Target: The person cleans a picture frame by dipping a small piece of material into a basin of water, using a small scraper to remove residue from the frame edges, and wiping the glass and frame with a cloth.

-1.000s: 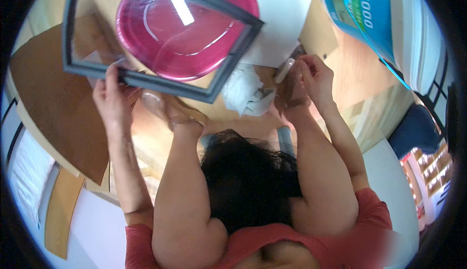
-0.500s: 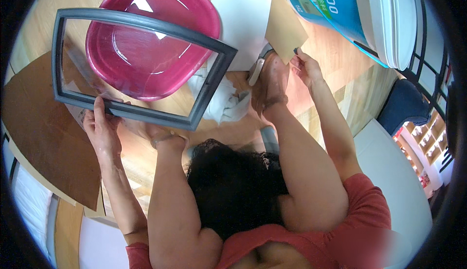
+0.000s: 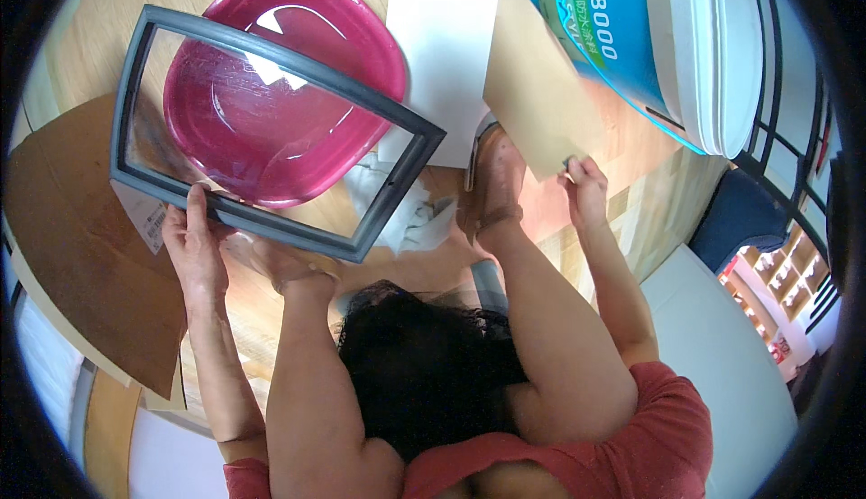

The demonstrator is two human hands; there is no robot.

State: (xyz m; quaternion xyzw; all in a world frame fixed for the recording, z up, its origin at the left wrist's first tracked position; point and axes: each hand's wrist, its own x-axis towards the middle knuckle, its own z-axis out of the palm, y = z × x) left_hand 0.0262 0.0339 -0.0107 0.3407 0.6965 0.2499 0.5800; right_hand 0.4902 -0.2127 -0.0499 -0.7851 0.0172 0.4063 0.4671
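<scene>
A dark grey four-sided frame (image 3: 397, 174) with a clear pane is tilted over a pink basin (image 3: 383, 39). My left hand (image 3: 197, 255) grips its lower left edge, thumb on top, fingers partly hidden beneath. A white label (image 3: 144, 215) sticks out below the frame beside that hand. At the right, my right hand (image 3: 588, 194) pinches the near edge of a tan sheet (image 3: 541, 93). A small dark bit shows at its fingertips; what it is I cannot tell. The sheet lies beside a white board (image 3: 442, 57), its far part next to a large bucket.
The blue and white bucket (image 3: 631, 39) lies at the upper right. Left of me is a brown curved board (image 3: 81, 255). A crumpled white cloth (image 3: 406, 215) rests between my feet on the wood floor. A dark chair or stool (image 3: 744, 215) stands far right.
My right hand has come nearer to me with the tan sheet, and more of the sheet shows. The frame has shifted slightly right and tilted a little more, still in my left hand.
</scene>
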